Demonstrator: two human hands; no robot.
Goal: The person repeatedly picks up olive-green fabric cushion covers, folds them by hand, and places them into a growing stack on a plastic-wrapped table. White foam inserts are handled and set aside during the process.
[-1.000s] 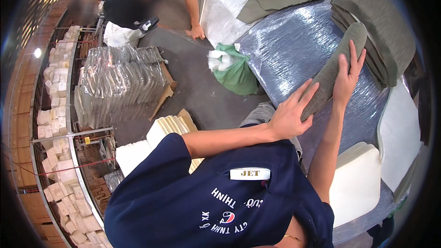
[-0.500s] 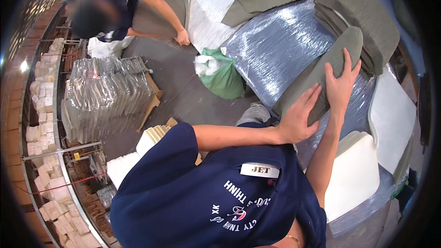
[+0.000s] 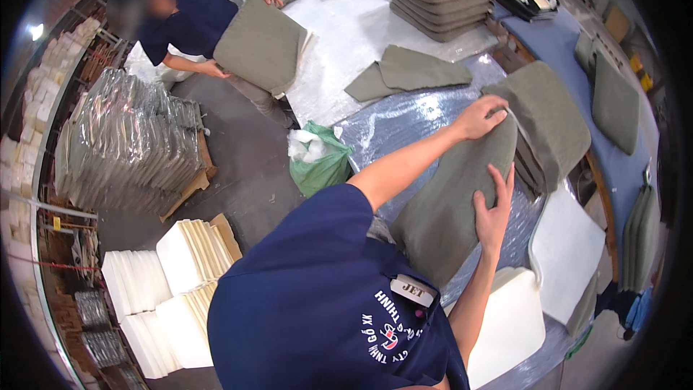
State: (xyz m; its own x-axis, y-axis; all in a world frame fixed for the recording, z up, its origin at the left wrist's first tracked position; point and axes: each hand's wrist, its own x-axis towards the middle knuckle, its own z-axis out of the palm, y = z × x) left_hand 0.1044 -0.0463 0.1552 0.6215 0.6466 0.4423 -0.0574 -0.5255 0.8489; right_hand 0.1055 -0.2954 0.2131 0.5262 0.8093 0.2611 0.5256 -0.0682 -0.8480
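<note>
Two bare hands are on one olive-grey cushion (image 3: pixel 451 206), which lies lengthwise on the plastic-covered tabletop (image 3: pixel 415 112), its lower end close to the person's body, its far end just beside the olive-grey stack (image 3: pixel 559 119) near the tabletop's right edge. The left hand (image 3: pixel 482 117) curls over the far end, seemingly pinching its corner; the fingertips are partly hidden. The right hand (image 3: pixel 496 213) is unclenched, thumb and fingers spread against the cushion's right side. A folded cloth (image 3: pixel 426 68) lies toward the tabletop's far edge, and a white pad (image 3: pixel 509 325) sits by the right forearm. Good handling here, I judge, wants a firm corner pinch, steady flat pressure along the side, and fabric drawn smooth without twisting.
</note>
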